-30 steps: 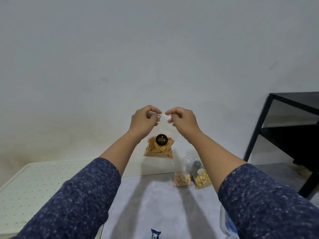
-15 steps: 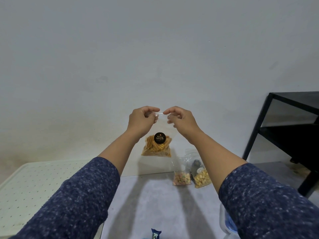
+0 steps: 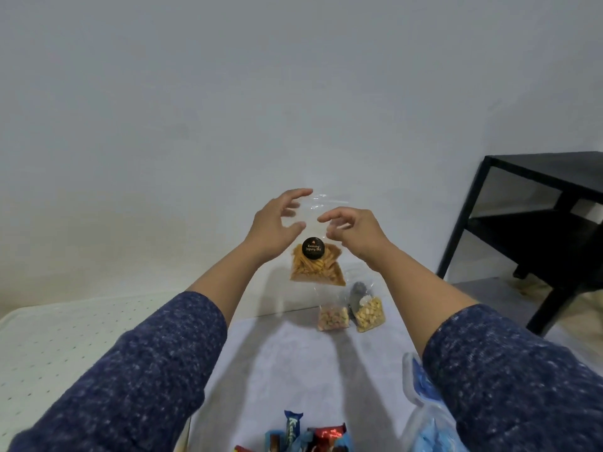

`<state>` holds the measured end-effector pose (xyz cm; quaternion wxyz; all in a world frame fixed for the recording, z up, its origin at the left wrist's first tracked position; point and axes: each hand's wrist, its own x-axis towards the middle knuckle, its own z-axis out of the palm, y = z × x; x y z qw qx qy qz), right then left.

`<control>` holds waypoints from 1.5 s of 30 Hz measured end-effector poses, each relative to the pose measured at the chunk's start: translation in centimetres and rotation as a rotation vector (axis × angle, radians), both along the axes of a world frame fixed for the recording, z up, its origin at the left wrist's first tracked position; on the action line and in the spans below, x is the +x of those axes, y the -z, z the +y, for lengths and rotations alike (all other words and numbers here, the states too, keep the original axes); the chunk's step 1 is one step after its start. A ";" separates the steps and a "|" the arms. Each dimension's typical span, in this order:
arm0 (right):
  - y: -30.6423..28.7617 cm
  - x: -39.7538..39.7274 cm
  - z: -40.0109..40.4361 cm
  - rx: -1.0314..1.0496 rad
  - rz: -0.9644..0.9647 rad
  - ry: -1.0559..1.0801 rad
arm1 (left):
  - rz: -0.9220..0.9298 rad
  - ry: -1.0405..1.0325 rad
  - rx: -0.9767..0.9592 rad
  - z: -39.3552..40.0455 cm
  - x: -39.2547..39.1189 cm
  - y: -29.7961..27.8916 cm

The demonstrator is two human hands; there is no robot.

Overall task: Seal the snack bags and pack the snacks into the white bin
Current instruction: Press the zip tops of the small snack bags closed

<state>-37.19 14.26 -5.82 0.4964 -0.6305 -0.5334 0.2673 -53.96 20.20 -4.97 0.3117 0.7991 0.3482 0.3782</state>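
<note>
Looking down past both outstretched arms, I see the left hand (image 3: 274,223) and the right hand (image 3: 355,231) raised in front of the pale wall, their fingers spread and loosely curved, not pinching anything. Between them hangs the clear snack bag (image 3: 318,256) of orange potato sticks, with a round black label on its front. Its transparent top edge shows just beyond the left fingertips, and I cannot tell whether either hand touches the plastic. The sticks sit bunched in the bag's lower part, above the far edge of the tabletop (image 3: 293,360).

On that grey tabletop, at the far side and slightly right, stand two small clear bags: one with mixed pinkish pieces (image 3: 332,318) and, touching it on the right, one with pale yellow pieces (image 3: 368,313). At the near edge lie wrapped candy bars (image 3: 306,435), blue and red. Near right, a blue and white plastic bag (image 3: 424,415) shows under my right sleeve. A perforated white surface (image 3: 65,337) lies at left, and a black shelf unit (image 3: 538,223) stands far right.
</note>
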 end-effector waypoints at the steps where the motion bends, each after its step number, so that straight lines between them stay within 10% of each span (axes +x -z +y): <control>1: 0.3 0.3 -0.3 0.001 0.024 0.026 | 0.013 0.020 0.001 -0.1 0.1 0.5; 25: 20.8 9.2 4.4 -0.334 -0.094 0.050 | 0.315 -0.117 -0.256 2.9 9.2 22.3; 45: 21.1 11.9 7.1 -0.367 -0.150 -0.037 | 0.442 -0.211 -0.356 4.7 11.4 23.6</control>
